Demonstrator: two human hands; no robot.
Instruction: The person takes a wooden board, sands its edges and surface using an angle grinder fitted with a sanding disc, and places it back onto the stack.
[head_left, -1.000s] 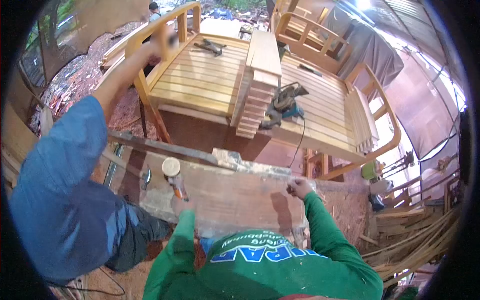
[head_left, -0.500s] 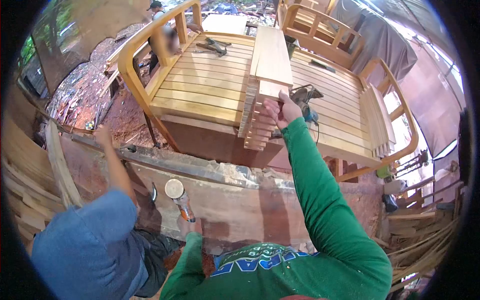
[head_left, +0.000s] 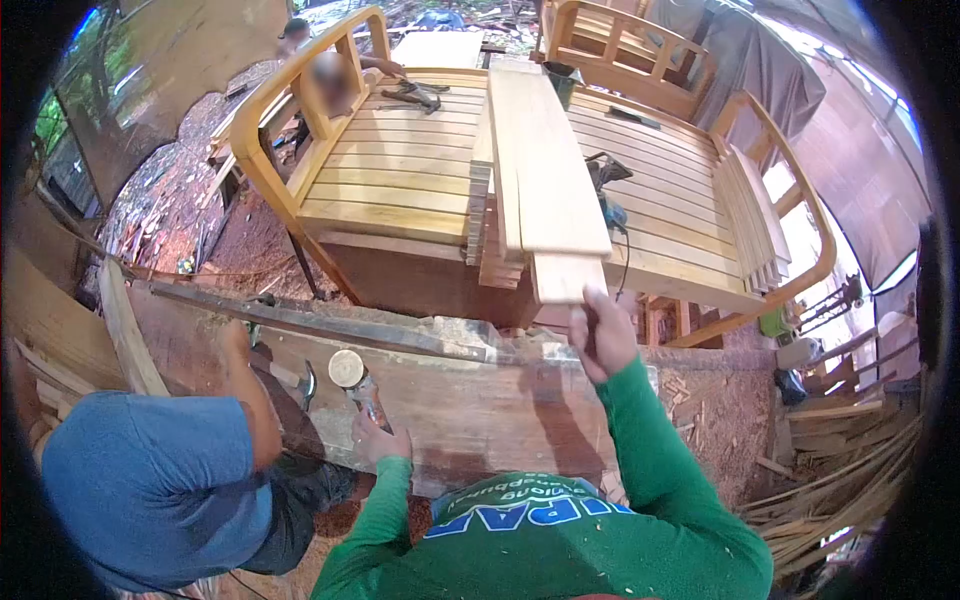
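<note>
At the near end of the board stack, my right hand (head_left: 608, 335) grips the end of a pale wooden board (head_left: 568, 277), thumb at its corner. Wider planks (head_left: 545, 170) lie over this board, and all now stick out past the stacked pieces (head_left: 482, 215). On the workbench, my left hand (head_left: 380, 440) is closed around the lower part of a bottle-like object (head_left: 370, 403) with an orange and dark body and a round pale top. A claw hammer (head_left: 305, 384) lies to its left, near a co-worker in a blue shirt (head_left: 150, 480).
Two slatted wooden bench frames (head_left: 390, 160) stand beyond the workbench (head_left: 460, 415). A power tool (head_left: 612, 205) and several leaning slats (head_left: 750, 220) rest on the right one. Clamp-like tools (head_left: 412, 95) lie on the left one. Another person (head_left: 335, 85) is behind it.
My right hand has come toward me and down, and the boards have slid out with it. The co-worker's arm has lowered toward the bench. My left hand stays by the bottle-like object.
</note>
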